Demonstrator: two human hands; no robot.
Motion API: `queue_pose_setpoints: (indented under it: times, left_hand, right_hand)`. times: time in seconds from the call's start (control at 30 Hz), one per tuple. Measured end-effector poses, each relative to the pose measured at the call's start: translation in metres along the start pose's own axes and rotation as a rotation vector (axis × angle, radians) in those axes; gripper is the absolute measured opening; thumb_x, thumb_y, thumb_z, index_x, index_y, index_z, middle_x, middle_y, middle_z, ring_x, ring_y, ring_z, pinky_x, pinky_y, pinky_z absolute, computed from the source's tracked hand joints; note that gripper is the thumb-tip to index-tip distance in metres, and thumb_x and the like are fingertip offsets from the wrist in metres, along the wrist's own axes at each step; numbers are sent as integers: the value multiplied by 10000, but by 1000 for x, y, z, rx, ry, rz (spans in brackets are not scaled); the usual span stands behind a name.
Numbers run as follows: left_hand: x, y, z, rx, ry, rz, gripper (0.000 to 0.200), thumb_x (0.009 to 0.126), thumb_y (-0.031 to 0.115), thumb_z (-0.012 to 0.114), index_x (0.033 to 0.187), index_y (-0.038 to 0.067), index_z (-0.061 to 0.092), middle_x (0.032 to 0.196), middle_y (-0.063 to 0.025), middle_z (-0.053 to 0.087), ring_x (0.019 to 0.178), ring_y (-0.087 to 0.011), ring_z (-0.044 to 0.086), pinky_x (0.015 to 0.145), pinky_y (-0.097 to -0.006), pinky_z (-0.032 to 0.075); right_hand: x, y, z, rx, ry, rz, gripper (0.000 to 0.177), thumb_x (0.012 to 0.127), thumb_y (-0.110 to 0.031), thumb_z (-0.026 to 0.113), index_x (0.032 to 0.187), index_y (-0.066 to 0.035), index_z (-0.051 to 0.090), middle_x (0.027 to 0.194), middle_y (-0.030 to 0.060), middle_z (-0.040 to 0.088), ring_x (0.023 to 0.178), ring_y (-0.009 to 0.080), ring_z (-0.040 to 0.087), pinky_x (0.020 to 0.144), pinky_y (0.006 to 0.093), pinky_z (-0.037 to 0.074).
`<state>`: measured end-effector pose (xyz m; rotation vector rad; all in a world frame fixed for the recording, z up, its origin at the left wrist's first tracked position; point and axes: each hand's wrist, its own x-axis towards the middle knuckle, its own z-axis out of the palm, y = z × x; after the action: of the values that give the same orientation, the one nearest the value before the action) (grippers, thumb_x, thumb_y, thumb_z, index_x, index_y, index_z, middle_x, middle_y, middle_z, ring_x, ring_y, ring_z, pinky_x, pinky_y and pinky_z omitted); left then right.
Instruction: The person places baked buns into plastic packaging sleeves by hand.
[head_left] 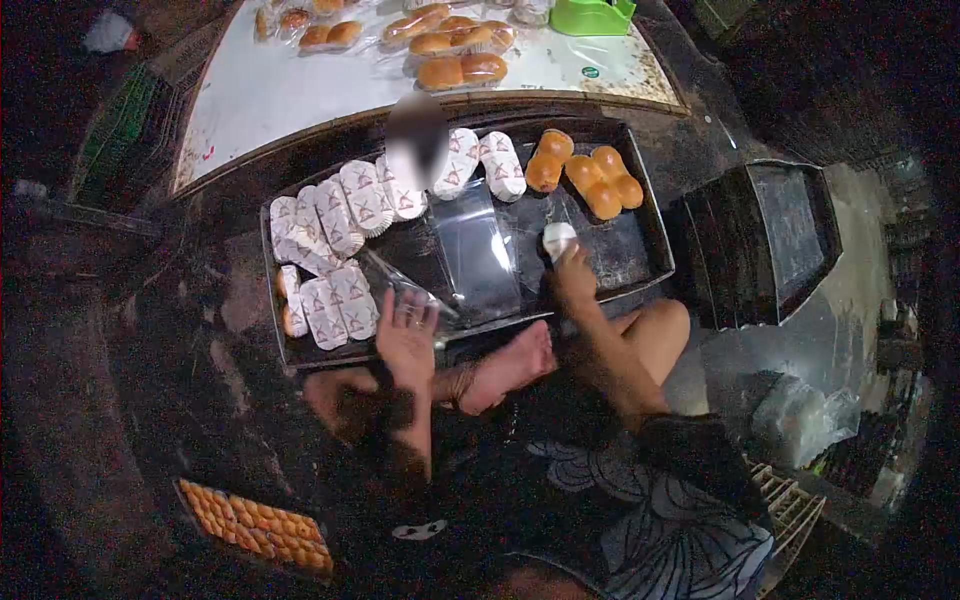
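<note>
**Left hand spread by the clear film, right hand closed on a white piece**

The person sits low at a black tray (622, 255), a bare foot (515, 370) close to its near edge. The left hand (408, 335) is open, fingers spread, over that edge beside a loose strip of clear film (400, 284). Whether it touches the film, I cannot tell; so open a hand seems to be steadying nothing firmly. The right hand (574, 275) is closed on a small white piece (558, 238) inside the tray, its fingers at the near end, which leaves the far end uncovered. Blur hides the exact grip.

More clear film (480, 245) lies flat mid-tray, between the two hands, probably so that either can reach it. White packs (362, 195) with printed marks fill the left side and run along the far wall, packed closely, some overlapping, which looks like a way to save room. Golden buns (603, 180) sit in the far right corner, apart from most of the packs, perhaps to keep the two kinds separate.

Beyond the tray, bagged rolls (460, 70) and a green holder (590, 16) stand on the counter (300, 90). More trays (720, 245) are stacked at the right.
</note>
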<state>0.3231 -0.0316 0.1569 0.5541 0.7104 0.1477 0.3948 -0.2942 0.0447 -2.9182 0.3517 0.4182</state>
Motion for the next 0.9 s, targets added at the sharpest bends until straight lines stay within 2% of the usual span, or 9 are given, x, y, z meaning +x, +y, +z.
queue_pose_setpoints:
  times: [0.1,0.17,0.27,0.33,0.57,0.63,0.7,0.83,0.9]
  left_hand:
    - [12,16,-8,-165,-115,35,452,814,276,473,1199,73,351,1021,-93,461,922,-261,487,819,-500,419]
    - [10,19,0,-210,-72,169,490,807,245,482,1236,82,311,1054,-108,464,956,-279,482,845,-504,409]
    - [-1,-8,5,-124,-335,173,473,843,182,396,1284,101,246,1161,-150,440,1031,-341,472,870,-508,393]
    - [-7,-12,6,-84,-440,170,481,852,182,377,1302,114,220,1168,-154,439,1037,-347,471,877,-502,389]
    - [-32,-20,30,-52,-477,176,719,738,-30,501,1335,144,139,1200,-175,407,1041,-326,462,886,-460,388]
    - [-37,-33,25,459,-392,358,707,756,63,521,1336,168,130,1177,-183,412,1024,-344,466,848,-474,417]
    - [-30,-12,17,-93,-541,18,693,761,253,527,1328,103,157,1187,-165,402,1029,-309,467,863,-443,410]
    - [-55,-25,1,-13,-336,-59,675,773,306,513,1319,94,177,1201,-184,391,1004,-305,484,820,-432,446]
    - [-48,-24,-8,-2,-312,-20,676,778,333,510,1320,107,174,1210,-192,384,1005,-315,483,817,-447,449]
  right_hand:
    - [-11,-4,-46,388,-238,-95,465,750,-194,567,1139,9,414,1079,238,501,821,388,562,711,407,462]
    - [-62,-31,-44,1291,-555,-347,373,785,-189,524,1094,15,476,1055,250,509,878,380,545,781,398,420]
    - [-108,-79,-96,895,-544,-620,398,823,-229,467,1142,8,447,1019,263,523,920,376,527,830,365,383]
    - [-116,-95,-100,825,-84,-495,404,816,-338,494,1060,-17,508,873,223,583,827,367,568,733,416,428]
    - [-130,-106,-136,782,-350,-260,573,754,-504,513,1040,-9,535,788,259,582,783,376,578,738,436,423]
    - [-132,-111,-122,840,-353,-179,663,718,-474,591,1130,23,441,846,253,581,785,369,582,725,430,436]
    - [-158,-116,-108,760,135,-480,801,683,-405,668,1221,44,280,1006,240,540,847,317,580,687,400,458]
    - [-136,-136,-148,1006,-497,-127,917,677,-332,695,1275,57,119,1192,252,371,1115,355,398,914,375,350]
    - [-137,-141,-127,1169,-527,-125,883,695,-273,684,1282,45,106,1217,249,323,1175,368,309,979,372,268]
